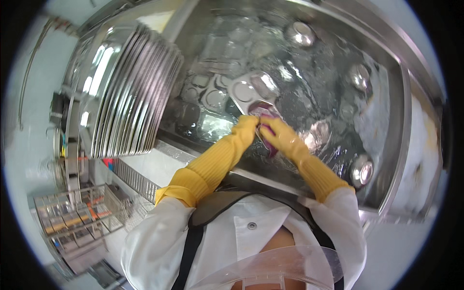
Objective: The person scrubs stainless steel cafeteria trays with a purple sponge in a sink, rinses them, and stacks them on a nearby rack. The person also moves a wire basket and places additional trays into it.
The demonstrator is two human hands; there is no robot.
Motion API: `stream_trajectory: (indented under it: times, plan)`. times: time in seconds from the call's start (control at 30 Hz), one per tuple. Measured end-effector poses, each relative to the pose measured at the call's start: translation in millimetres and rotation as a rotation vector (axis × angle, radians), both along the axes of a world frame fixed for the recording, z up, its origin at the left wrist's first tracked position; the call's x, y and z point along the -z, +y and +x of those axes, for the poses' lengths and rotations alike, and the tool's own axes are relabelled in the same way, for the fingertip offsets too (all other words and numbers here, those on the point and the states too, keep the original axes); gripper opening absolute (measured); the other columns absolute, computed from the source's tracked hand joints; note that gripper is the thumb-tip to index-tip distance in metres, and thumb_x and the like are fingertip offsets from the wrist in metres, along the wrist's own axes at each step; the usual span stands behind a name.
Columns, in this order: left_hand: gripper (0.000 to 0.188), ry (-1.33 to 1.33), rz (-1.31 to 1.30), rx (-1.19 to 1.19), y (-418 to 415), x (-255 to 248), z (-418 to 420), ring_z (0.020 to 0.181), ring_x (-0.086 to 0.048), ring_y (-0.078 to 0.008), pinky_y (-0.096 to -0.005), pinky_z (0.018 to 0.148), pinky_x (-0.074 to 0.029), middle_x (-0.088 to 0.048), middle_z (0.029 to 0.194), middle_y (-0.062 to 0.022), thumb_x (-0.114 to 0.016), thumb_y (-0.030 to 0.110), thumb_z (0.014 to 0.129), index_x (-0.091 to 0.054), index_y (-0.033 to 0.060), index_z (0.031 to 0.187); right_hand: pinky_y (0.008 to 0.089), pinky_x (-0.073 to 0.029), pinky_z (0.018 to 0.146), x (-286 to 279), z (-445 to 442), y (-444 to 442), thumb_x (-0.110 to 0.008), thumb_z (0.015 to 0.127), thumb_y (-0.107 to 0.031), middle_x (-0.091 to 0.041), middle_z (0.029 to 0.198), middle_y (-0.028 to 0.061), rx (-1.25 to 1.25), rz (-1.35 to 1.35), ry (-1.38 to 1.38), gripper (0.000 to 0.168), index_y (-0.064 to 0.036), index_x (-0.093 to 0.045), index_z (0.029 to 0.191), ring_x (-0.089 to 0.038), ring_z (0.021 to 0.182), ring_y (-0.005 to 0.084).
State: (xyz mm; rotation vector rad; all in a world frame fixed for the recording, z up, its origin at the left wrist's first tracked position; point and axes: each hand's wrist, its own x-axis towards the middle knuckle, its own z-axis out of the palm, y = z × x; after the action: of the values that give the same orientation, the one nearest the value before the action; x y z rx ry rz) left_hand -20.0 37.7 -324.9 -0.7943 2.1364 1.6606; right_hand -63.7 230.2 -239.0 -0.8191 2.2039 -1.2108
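Note:
Both my hands wear long yellow rubber gloves over a large steel sink full of water. My left hand (247, 127) grips the near edge of a compartment tray of shiny metal (243, 92), which is tilted at the water's surface. My right hand (273, 131) is closed on a purple-red cloth (271, 143) and presses it against the tray's near end, close beside my left hand. More compartment trays (214, 98) lie in the water to the left of it. Small metal bowls (301, 34) sit at the far side and right side of the sink.
A long row of stacked metal trays (136, 90) stands on the left of the sink. The sink's steel rim (400, 145) runs along the right, with a wet ledge beyond. A wire rack (79, 217) stands at the lower left, near a floor grate (135, 179).

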Motion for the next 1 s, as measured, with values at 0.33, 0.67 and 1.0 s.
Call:
stream_trajectory:
  times: [0.33, 0.67, 1.0]
  plan:
    - [0.039, -0.416, -0.536, -0.037, -40.1, -132.9, 4.2, 0.092, -0.069, -0.0263, -0.035, 0.087, -0.051, -0.076, 0.099, -0.0163, -0.075, 0.039, 0.082, -0.079, 0.0074, 0.105, 0.0484, -0.052, 0.101, 155.6, -120.6, 37.6, -0.06, 0.098, -0.039, -0.065, 0.13, 0.0248, 0.417, 0.51, 0.167, 0.044, -0.01, -0.064, 0.132, -0.063, 0.116, 0.048]
    - [0.021, 0.353, -0.636, -0.09, -54.8, -225.7, 28.7, 0.089, -0.071, -0.036, -0.0391, 0.078, -0.054, -0.073, 0.094, -0.0187, -0.053, 0.013, 0.097, -0.068, 0.0038, 0.108, 0.0411, -0.061, 0.081, 200.7, -122.0, 136.7, -0.076, 0.095, -0.033, -0.073, 0.111, 0.011, 1.333, -0.64, -0.61, 0.04, -0.003, -0.067, 0.12, -0.073, 0.09, 0.0241]
    - [0.042, 1.026, -1.044, 0.916, 50.2, -105.6, 40.8, 0.109, -0.065, -0.0314, -0.0413, 0.09, -0.056, -0.064, 0.121, -0.0151, -0.073, 0.021, 0.081, -0.065, 0.008, 0.12, 0.0348, -0.056, 0.085, -9.4, -56.7, 104.3, -0.064, 0.099, -0.013, -0.076, 0.113, 0.0065, 0.493, -0.039, -0.487, 0.032, -0.013, -0.07, 0.131, -0.071, 0.098, 0.0195]
